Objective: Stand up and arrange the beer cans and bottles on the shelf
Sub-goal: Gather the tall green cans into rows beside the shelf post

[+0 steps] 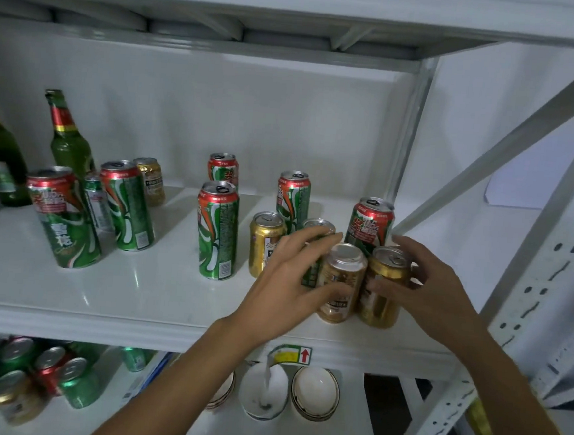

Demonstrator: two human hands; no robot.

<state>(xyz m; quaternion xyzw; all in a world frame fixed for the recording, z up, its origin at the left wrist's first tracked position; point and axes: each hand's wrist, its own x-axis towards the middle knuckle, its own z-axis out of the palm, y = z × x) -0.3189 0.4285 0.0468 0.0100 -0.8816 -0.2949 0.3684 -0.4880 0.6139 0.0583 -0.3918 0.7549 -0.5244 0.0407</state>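
On the white middle shelf [135, 294] stand tall green-and-red beer cans [216, 232], short gold cans [263, 243] and two green bottles [68, 138]. At the front right, my left hand [283, 285] wraps round a bronze-gold can [343, 273]: thumb across its front, fingers behind its top. A short green can [311, 274] sits in the crook of that hand. My right hand [434, 290] grips the neighbouring gold can [384, 293], thumb in front and fingers curled behind. Both cans stand upright, side by side. A tall red-topped can [371, 224] stands just behind them.
The shelf's right upright [408, 141] and a diagonal brace [489, 157] stand close to my right hand. Below, the lower shelf holds several cans [26, 375] lying at the left and white bowls [314, 393] in the middle. An upper shelf board [225, 27] hangs overhead.
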